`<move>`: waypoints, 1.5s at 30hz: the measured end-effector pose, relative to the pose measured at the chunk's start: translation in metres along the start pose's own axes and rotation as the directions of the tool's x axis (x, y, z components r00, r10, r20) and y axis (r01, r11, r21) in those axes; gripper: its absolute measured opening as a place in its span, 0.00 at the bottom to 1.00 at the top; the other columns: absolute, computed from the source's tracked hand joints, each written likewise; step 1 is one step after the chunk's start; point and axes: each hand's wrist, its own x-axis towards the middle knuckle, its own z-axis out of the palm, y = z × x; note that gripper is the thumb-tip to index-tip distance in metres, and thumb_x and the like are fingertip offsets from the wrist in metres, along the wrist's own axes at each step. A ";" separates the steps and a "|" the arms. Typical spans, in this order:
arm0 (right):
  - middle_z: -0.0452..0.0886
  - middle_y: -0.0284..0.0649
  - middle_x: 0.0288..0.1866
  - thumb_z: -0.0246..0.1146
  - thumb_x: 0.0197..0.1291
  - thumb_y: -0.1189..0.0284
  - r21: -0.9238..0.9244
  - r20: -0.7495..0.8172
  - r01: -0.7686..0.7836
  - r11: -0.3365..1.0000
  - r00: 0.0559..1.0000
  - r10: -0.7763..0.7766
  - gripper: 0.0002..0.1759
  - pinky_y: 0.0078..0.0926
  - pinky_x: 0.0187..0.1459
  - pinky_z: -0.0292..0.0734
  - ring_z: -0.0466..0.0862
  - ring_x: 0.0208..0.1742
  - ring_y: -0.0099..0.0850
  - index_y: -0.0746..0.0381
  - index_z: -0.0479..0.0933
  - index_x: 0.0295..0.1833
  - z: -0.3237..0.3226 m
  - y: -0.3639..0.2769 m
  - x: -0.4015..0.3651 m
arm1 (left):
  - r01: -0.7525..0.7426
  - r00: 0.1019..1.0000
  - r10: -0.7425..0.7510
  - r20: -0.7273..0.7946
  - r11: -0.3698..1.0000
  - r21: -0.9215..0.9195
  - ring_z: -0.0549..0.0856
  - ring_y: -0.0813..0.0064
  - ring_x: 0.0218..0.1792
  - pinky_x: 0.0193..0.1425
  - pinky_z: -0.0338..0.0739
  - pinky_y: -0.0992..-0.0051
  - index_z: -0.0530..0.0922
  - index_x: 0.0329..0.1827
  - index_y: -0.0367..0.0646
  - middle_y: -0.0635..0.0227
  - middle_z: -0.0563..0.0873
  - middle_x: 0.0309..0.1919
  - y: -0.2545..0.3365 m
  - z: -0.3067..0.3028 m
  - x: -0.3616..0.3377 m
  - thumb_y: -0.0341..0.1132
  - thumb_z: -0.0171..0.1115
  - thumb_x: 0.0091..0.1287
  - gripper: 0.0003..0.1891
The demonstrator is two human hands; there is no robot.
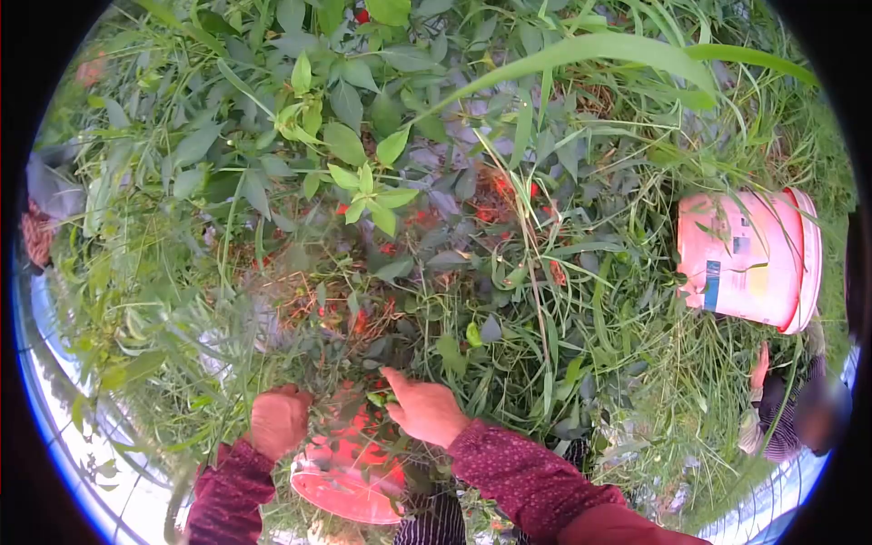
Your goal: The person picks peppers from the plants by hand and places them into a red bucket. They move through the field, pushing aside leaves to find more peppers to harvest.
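Observation:
My left hand (280, 421) is closed among stems at the left of a red bucket (350, 490); what it holds, if anything, is too small to name. On the other side of the bucket's mouth, my right hand (423, 407) reaches in from the right with its index finger stretched towards the plants. A small green pepper or leaf (380, 397) lies by its fingertips. Red fruit shows inside the bucket, partly behind leaves. Green pepper plants (363, 200) with red peppers (486, 213) among them stand in front of both hands.
A pink bucket (749, 259) lies tilted in the grass at the right. Below it is another person (781, 413) with an arm stretched out. Part of what may be someone else shows at the far left edge. Long grass blades arch over the plants.

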 end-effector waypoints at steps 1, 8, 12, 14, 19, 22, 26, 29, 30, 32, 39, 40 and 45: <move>0.81 0.48 0.30 0.57 0.56 0.66 0.013 0.009 0.008 1.000 1.000 -0.008 0.32 0.42 0.34 0.77 0.82 0.31 0.43 0.66 0.60 0.65 -0.001 0.000 0.000 | 0.015 1.000 -0.016 0.010 0.999 0.029 0.81 0.58 0.31 0.36 0.75 0.60 0.80 0.31 0.47 0.61 0.79 0.25 -0.002 0.001 -0.003 0.33 0.59 0.49 0.07; 0.82 0.46 0.36 0.56 0.58 0.65 0.009 0.037 -0.009 1.000 0.999 0.009 0.30 0.43 0.36 0.76 0.83 0.34 0.43 0.64 0.61 0.64 0.003 0.004 0.001 | 0.053 0.999 -0.052 -0.012 0.995 0.083 0.82 0.59 0.32 0.36 0.75 0.63 0.81 0.30 0.47 0.61 0.79 0.26 0.003 -0.005 0.000 0.31 0.59 0.49 0.06; 0.82 0.48 0.37 0.56 0.58 0.65 0.085 0.002 0.010 0.996 1.000 -0.010 0.29 0.43 0.37 0.76 0.83 0.35 0.44 0.61 0.61 0.65 -0.005 0.002 0.001 | 0.051 0.994 -0.056 -0.094 0.997 -0.054 0.81 0.56 0.31 0.32 0.75 0.62 0.80 0.35 0.46 0.62 0.78 0.26 0.009 -0.012 0.005 0.24 0.59 0.47 0.12; 0.82 0.49 0.35 0.56 0.59 0.63 0.129 0.075 -0.067 0.989 0.995 0.058 0.30 0.44 0.37 0.76 0.82 0.34 0.44 0.58 0.61 0.66 -0.016 -0.004 0.002 | 0.082 0.983 -0.084 -0.163 0.996 -0.021 0.81 0.55 0.30 0.32 0.76 0.62 0.76 0.47 0.47 0.60 0.77 0.31 0.027 -0.029 0.012 0.22 0.58 0.47 0.21; 0.79 0.48 0.26 0.57 0.58 0.63 0.187 0.045 -0.040 0.982 0.998 0.032 0.29 0.39 0.35 0.76 0.82 0.28 0.42 0.53 0.64 0.66 -0.009 -0.001 0.005 | 0.159 0.971 -0.164 -0.175 0.986 -0.041 0.83 0.52 0.37 0.36 0.79 0.62 0.65 0.63 0.46 0.49 0.70 0.57 0.062 -0.085 0.045 0.21 0.56 0.49 0.33; 0.80 0.43 0.26 0.59 0.58 0.65 0.498 -0.051 0.070 0.864 0.997 -0.051 0.27 0.32 0.36 0.77 0.82 0.28 0.33 0.53 0.67 0.65 0.003 0.005 0.007 | -0.071 0.894 0.057 -0.443 0.997 -0.015 0.82 0.52 0.42 0.39 0.79 0.61 0.64 0.63 0.44 0.48 0.67 0.62 0.082 -0.106 0.071 0.20 0.55 0.49 0.33; 0.81 0.50 0.30 0.58 0.58 0.59 0.515 0.087 -0.060 0.855 0.996 0.017 0.26 0.42 0.40 0.76 0.81 0.32 0.48 0.50 0.68 0.62 -0.002 0.001 0.007 | -0.240 0.826 -0.073 -0.559 0.851 -0.467 0.81 0.62 0.36 0.38 0.77 0.70 0.65 0.60 0.40 0.56 0.78 0.49 0.075 -0.091 0.137 0.22 0.54 0.54 0.27; 0.81 0.51 0.31 0.58 0.59 0.60 0.488 0.033 -0.007 0.873 0.999 -0.011 0.24 0.43 0.41 0.76 0.81 0.34 0.49 0.51 0.69 0.61 0.004 0.004 0.009 | -0.011 0.940 -0.335 -0.058 0.142 -0.990 0.79 0.71 0.33 0.35 0.74 0.75 0.70 0.54 0.41 0.63 0.80 0.43 0.062 -0.066 0.191 0.27 0.55 0.61 0.17; 0.81 0.51 0.32 0.58 0.59 0.60 0.513 -0.001 0.015 0.858 1.000 -0.017 0.23 0.43 0.42 0.75 0.81 0.34 0.49 0.51 0.69 0.60 0.006 0.005 0.008 | 0.006 0.902 -0.428 0.051 -0.106 -0.994 0.77 0.76 0.31 0.31 0.72 0.77 0.70 0.55 0.44 0.69 0.79 0.40 0.056 -0.061 0.201 0.33 0.58 0.63 0.17; 0.81 0.51 0.33 0.58 0.59 0.60 0.523 0.018 -0.016 0.852 1.000 0.008 0.23 0.44 0.42 0.75 0.81 0.35 0.49 0.51 0.70 0.60 0.002 0.004 0.008 | 0.003 0.857 -0.482 0.181 -0.347 -0.938 0.75 0.81 0.28 0.27 0.70 0.79 0.70 0.57 0.47 0.75 0.78 0.38 0.051 -0.056 0.216 0.39 0.61 0.65 0.19; 0.81 0.53 0.35 0.59 0.58 0.60 0.549 -0.101 0.056 0.834 0.995 0.000 0.23 0.44 0.43 0.75 0.82 0.38 0.49 0.55 0.70 0.59 -0.001 0.003 0.008 | -0.506 0.759 -0.632 0.155 -0.723 -0.470 0.65 0.82 0.23 0.24 0.58 0.81 0.75 0.40 0.51 0.78 0.76 0.30 0.048 -0.059 0.215 0.47 0.56 0.68 0.11; 0.81 0.53 0.36 0.59 0.58 0.60 0.551 -0.026 -0.005 0.834 0.999 0.023 0.24 0.45 0.43 0.75 0.82 0.39 0.49 0.56 0.70 0.59 -0.006 0.002 0.008 | -0.465 0.794 -0.593 0.136 -0.736 -0.492 0.69 0.81 0.27 0.30 0.64 0.80 0.73 0.48 0.51 0.76 0.77 0.33 0.039 -0.043 0.216 0.47 0.58 0.68 0.13; 0.81 0.55 0.38 0.58 0.58 0.61 0.547 -0.083 0.008 0.837 0.996 0.044 0.24 0.46 0.44 0.74 0.81 0.41 0.50 0.58 0.70 0.59 -0.003 0.003 0.007 | -0.531 0.817 -0.576 0.023 -0.768 -0.358 0.76 0.78 0.34 0.40 0.73 0.80 0.72 0.57 0.49 0.73 0.80 0.39 0.030 -0.047 0.237 0.49 0.55 0.69 0.19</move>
